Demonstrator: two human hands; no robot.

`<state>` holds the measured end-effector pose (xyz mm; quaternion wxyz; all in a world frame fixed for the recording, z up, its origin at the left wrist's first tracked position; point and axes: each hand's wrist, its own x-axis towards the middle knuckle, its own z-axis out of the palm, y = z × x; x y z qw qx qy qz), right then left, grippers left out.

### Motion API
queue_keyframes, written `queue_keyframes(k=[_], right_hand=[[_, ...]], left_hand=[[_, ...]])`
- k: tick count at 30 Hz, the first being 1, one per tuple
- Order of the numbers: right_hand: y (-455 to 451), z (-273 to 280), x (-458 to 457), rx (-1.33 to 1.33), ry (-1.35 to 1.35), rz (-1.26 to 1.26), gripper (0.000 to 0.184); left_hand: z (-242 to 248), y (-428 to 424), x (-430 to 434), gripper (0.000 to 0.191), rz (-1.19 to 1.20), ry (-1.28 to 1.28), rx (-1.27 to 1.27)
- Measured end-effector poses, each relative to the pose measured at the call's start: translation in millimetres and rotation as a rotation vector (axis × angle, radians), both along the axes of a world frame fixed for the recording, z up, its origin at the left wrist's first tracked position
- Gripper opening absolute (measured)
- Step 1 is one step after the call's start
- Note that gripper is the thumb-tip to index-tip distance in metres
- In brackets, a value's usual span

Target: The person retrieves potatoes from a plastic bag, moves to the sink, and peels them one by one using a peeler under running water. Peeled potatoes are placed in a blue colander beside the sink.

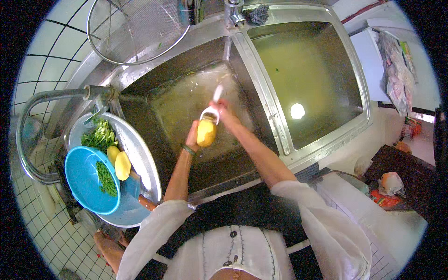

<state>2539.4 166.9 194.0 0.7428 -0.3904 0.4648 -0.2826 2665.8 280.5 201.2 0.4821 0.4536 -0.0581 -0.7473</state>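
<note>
Over the left basin [157, 115] of a steel double sink, my left hand [193, 134] grips a yellow, mostly peeled potato [206, 133]. A white Y-shaped peeler [217, 91] is in my right hand [221, 107], its head against the top of the potato. Motion blurs the peeler's handle and the fingers around it. Small bits of peel lie on the wet basin floor. To the left, a large metal bowl [142, 140] holds two more peeled potatoes [122, 166], leafy greens [99, 134] and a blue plastic basin [78, 178] with chopped green pieces [106, 178] in it.
Cloudy water with a bright reflection fills the right basin [311, 77]. A round mesh strainer [138, 31] stands behind the sink, near a faucet [233, 14] and a scouring pad [259, 14]. A curved tap [31, 105] arches at left. Another person's arm [108, 246] shows at lower left.
</note>
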Motion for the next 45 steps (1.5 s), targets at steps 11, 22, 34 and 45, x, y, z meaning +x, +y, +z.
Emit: queue_keyframes(k=[11,22,34,45], right_hand=[[19,-49,-15,-0.205,0.314,0.234,0.029],[7,-22,-1,0.074,0.056,-0.19,0.018],[6,-22,-27,-0.591,0.972,0.231,0.021],[8,19,3,-0.244,0.181,-0.253,0.017]], left_hand=[[-104,-3,27,0.047,-0.202,-0.282,0.15],[1,0,-1,0.052,0.078,0.302,0.05],[-40,1,17,0.052,0.335,0.124,0.41],[-14,7,-6,0.053,0.185,0.169,0.138]])
